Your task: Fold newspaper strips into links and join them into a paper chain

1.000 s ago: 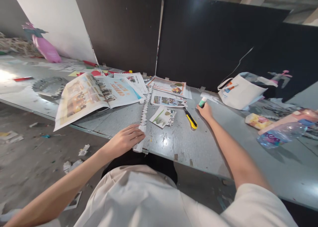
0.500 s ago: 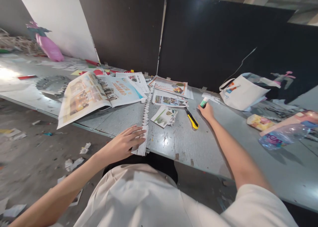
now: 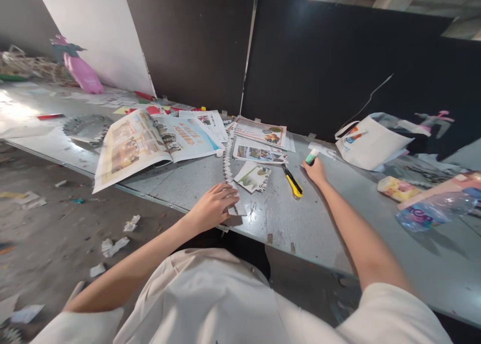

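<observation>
My left hand (image 3: 212,207) is at the table's front edge, its fingers curled over the near end of a long zigzag-folded paper strip (image 3: 227,159). A flat pale end of that strip shows under the fingertips. To the right, my right hand (image 3: 315,172) rests on the table with a green-and-white glue stick (image 3: 311,156) in its grip. Between the hands lie a cut picture piece (image 3: 253,177) and a yellow-and-black utility knife (image 3: 293,182). An open magazine (image 3: 195,139) spreads out left of the strip.
Printed sheets (image 3: 259,152) lie behind the knife. On the right are a white bag (image 3: 372,142) and a plastic bottle (image 3: 424,213) lying on its side. A pink spray bottle (image 3: 83,73) stands far left. Dark panels (image 3: 338,58) back the table (image 3: 323,223); paper scraps litter the floor.
My left hand has moved right and slightly up, bringing the strip's near end with it, so the strip now bends. My right hand stays in place with the glue stick.
</observation>
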{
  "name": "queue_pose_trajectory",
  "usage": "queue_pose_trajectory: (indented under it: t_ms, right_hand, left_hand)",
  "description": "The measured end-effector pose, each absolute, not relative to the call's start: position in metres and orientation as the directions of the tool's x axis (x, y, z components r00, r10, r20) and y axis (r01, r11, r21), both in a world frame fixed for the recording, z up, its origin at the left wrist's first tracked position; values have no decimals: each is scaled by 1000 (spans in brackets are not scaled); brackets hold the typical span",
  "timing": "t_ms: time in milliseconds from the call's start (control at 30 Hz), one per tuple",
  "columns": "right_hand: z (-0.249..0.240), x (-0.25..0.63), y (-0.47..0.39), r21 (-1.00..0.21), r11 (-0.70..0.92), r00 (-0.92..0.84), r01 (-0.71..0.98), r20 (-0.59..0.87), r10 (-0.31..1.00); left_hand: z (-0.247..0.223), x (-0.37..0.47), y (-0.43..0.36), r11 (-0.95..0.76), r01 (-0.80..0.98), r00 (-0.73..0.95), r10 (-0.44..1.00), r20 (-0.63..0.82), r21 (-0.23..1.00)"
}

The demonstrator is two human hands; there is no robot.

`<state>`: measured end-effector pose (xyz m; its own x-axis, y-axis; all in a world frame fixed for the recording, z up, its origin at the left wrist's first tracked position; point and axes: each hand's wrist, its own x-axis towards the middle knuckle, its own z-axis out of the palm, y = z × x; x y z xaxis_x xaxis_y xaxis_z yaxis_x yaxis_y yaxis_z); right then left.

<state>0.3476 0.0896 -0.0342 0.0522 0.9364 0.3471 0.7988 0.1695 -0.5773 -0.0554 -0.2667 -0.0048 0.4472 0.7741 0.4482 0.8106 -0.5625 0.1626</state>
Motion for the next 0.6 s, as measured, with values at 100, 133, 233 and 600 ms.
queue_pose_trajectory:
  t_ms: [100, 133, 233, 600]
  right_hand:
    - [-31, 345, 86, -594, 163, 67, 788, 344, 937]
    - [-30, 344, 85, -597, 159, 71, 786, 343, 937]
    - [-26, 342, 81, -594, 150, 76, 790, 338, 938]
    - [-29, 343, 84, -560, 140, 55, 816, 317, 947]
  left_hand:
    - [-10, -39, -251, -545, 819, 430, 790, 437, 180]
    - [-11, -35, -249, -543, 819, 429, 793, 432, 183]
    - [-8, -29, -248, -550, 811, 440, 800, 408, 202]
    - [-1, -28, -243, -415, 823, 254, 880, 402, 388]
